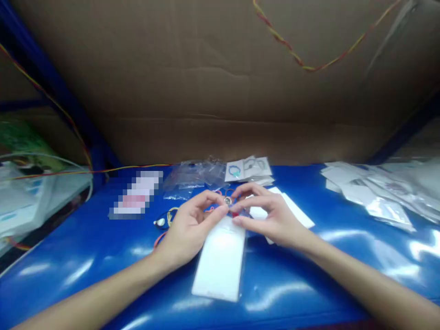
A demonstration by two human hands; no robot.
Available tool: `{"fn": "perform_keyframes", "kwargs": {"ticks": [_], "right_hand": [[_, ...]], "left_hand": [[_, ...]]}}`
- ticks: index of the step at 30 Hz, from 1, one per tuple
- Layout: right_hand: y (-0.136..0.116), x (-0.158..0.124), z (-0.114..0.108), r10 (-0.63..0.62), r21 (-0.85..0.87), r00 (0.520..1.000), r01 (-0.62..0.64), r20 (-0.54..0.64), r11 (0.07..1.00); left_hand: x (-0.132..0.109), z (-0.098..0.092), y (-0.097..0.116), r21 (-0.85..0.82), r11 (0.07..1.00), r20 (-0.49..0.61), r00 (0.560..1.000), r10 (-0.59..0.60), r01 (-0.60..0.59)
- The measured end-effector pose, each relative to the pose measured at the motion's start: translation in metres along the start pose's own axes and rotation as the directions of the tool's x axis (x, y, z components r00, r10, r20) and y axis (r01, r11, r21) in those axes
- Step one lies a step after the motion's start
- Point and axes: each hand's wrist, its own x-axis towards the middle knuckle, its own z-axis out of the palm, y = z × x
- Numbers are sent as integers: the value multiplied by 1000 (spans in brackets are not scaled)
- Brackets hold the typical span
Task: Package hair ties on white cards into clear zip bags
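My left hand (pixel 192 224) and my right hand (pixel 268 215) meet over the top end of a white card in a clear sleeve (pixel 220 261) lying on the blue table (pixel 103 256). Between their fingertips both hands pinch a small red cord bracelet with a silver bead (pixel 227 201). Just left of my left hand lie other cord bracelets (pixel 165 220), yellow, dark and orange. A second white card (pixel 295 213) sticks out from under my right hand.
Clear plastic bags (pixel 195 176) and cards carrying bracelets (pixel 247 168) lie behind my hands. A heap of packed sleeves (pixel 381 192) covers the right side. A blurred-out patch (pixel 137 195) sits at the left. A cardboard wall (pixel 220 91) closes off the back.
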Motion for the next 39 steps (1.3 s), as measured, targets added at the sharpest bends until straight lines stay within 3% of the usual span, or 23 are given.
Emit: {"fn": "perform_keyframes", "kwargs": {"ticks": [5, 12, 15, 25, 29, 39], "right_hand": [[3, 0, 0, 53, 57, 997, -56, 47, 997], [5, 0, 4, 190, 342, 976, -216, 107, 915], [4, 0, 4, 231, 324, 963, -264, 136, 909], [4, 0, 7, 194, 285, 981, -180, -23, 942], [4, 0, 8, 243, 288, 968, -215, -66, 933], [4, 0, 6, 239, 209, 971, -235, 3, 949]], "left_hand": [[-1, 0, -1, 28, 997, -50, 996, 80, -78], [-2, 2, 0, 20, 997, -91, 993, 71, -69], [-2, 2, -2, 20, 997, -87, 993, 82, -80], [1, -1, -8, -13, 995, -96, 991, 97, -99], [0, 0, -7, -22, 997, -99, 993, 70, -73], [-1, 0, -11, -3, 997, -118, 990, 82, -83]]}}
